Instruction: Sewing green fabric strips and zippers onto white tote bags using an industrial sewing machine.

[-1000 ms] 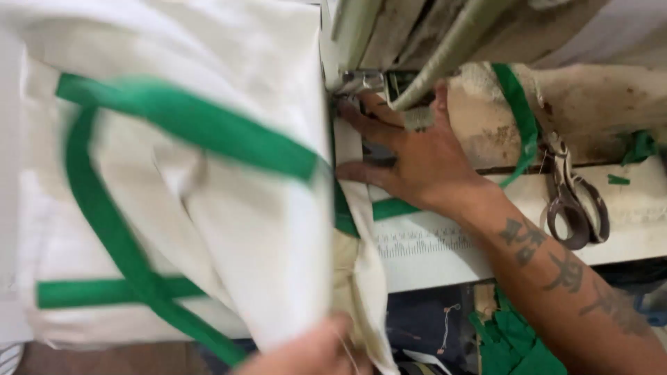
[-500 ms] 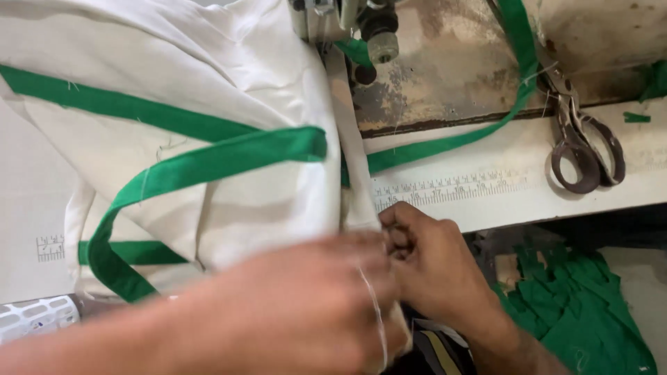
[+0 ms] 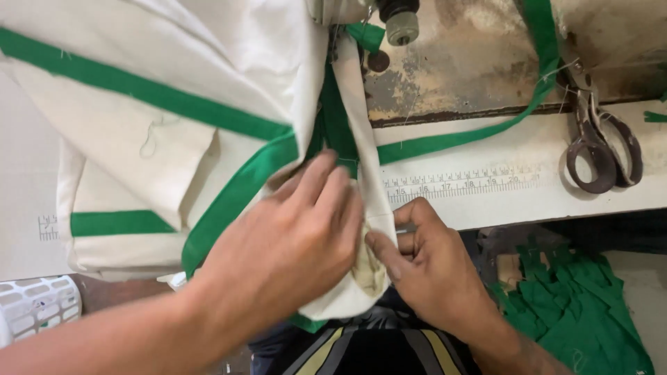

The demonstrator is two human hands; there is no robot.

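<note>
This is a sewing workshop. At the top centre of the frame sits the head of a sewing machine (image 3: pixel 389 17) on a worn, stained bed. A measuring scale (image 3: pixel 462 184) is printed along the white table edge (image 3: pixel 528 201) at centre right, heavy scissors (image 3: pixel 601 142) lie at upper right, and green fabric offcuts (image 3: pixel 577 312) pile up at lower right.

Two bare hands and forearms

The left hand (image 3: pixel 292 243) and right hand (image 3: pixel 434 267) wear no gloves, rings or sleeves; dark clothing with yellow and grey stripes (image 3: pixel 368 351) shows at bottom centre.
</note>
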